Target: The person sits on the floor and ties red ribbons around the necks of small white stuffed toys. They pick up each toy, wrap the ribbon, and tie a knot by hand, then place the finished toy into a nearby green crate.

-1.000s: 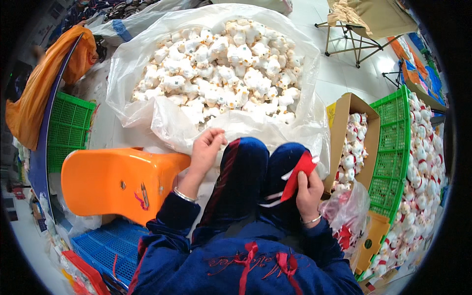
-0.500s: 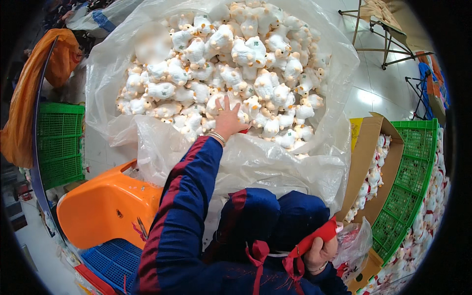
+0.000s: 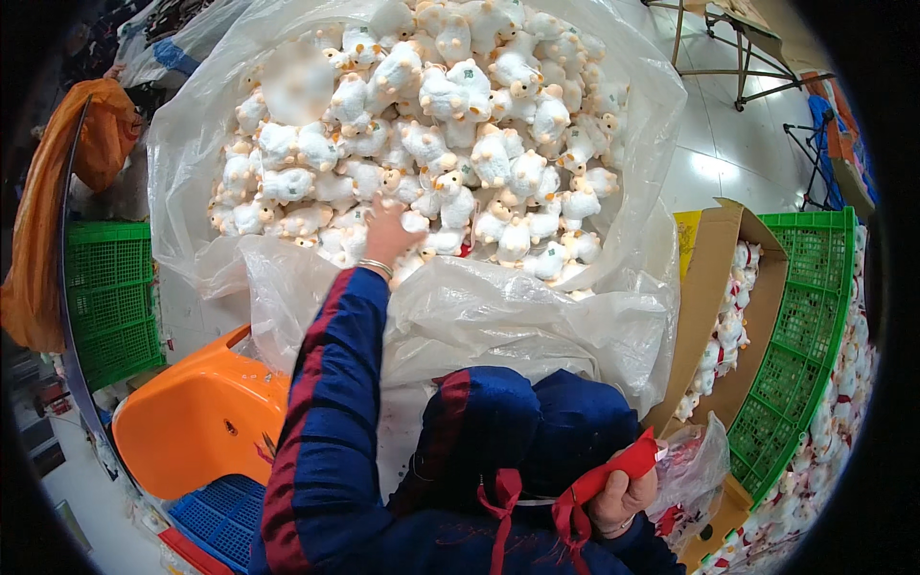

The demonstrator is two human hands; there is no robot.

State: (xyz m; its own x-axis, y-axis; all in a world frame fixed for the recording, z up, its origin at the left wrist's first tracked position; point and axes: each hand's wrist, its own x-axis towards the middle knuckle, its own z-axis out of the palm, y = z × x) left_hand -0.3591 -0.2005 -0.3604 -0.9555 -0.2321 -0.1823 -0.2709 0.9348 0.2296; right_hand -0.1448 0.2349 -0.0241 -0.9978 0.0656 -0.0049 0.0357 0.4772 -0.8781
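A big heap of small white plush toys (image 3: 494, 158) with beige and orange parts fills a clear plastic bag (image 3: 575, 326) in front of my knees. My left hand (image 3: 388, 233) reaches onto the near side of that heap, fingers apart and touching the toys. I see no toy lifted in it. Close to my lap at the right, my right hand (image 3: 621, 500) is closed on a red cloth piece (image 3: 623, 464), whose kind I cannot make out. A small red bit (image 3: 466, 251) shows among the toys, right of my left hand.
To the right, a cardboard box (image 3: 704, 297) holds plush toys with red trim, beside a green crate (image 3: 791, 355). A small plastic bag (image 3: 704, 470) lies by my right hand. At left are an orange chair (image 3: 182, 422), a blue crate (image 3: 220, 508) and another green crate (image 3: 110, 297).
My left hand has moved left across the heap, away from the red bit, its fingers less spread. My right hand keeps its hold on the red cloth. The whole view has shifted slightly.
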